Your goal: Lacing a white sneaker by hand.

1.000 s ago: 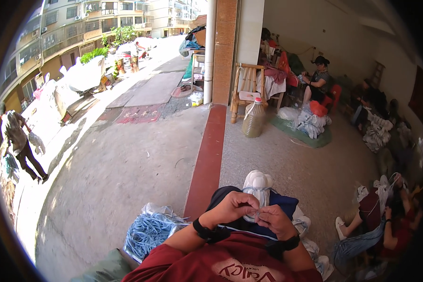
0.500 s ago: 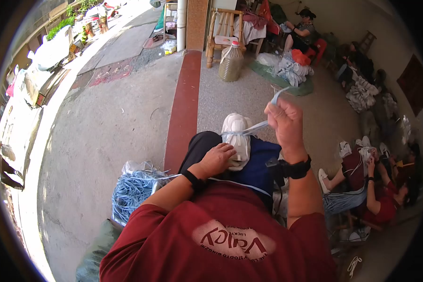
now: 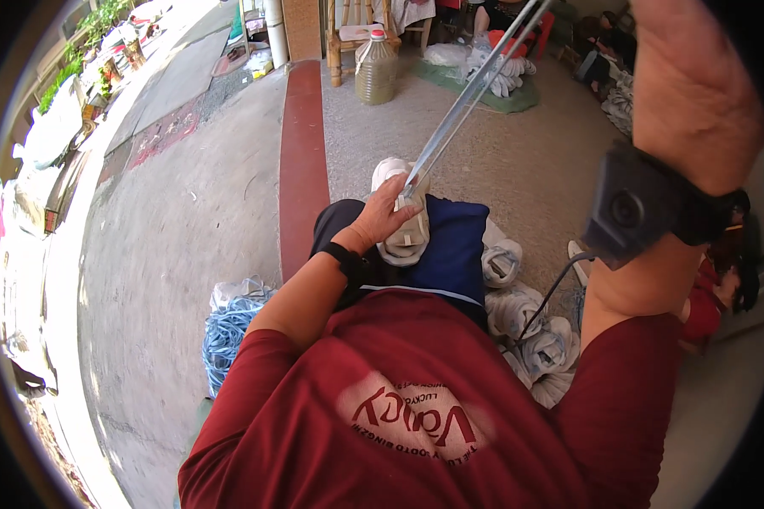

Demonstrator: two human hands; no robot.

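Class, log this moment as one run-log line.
left hand: presses white rolled bundle on lap | right hand: raised, pulling pale strap taut

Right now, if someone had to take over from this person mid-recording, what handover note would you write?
Left hand: pressing down on the white shoe on the lap, over a dark blue cloth.
Right hand: raised high, pulling the pale cord taut from the shoe; its fingers are out of view.
Done: several white shoes piled at the person's right.
Left: this shoe is in hand; a blue cord bundle sits at the left.
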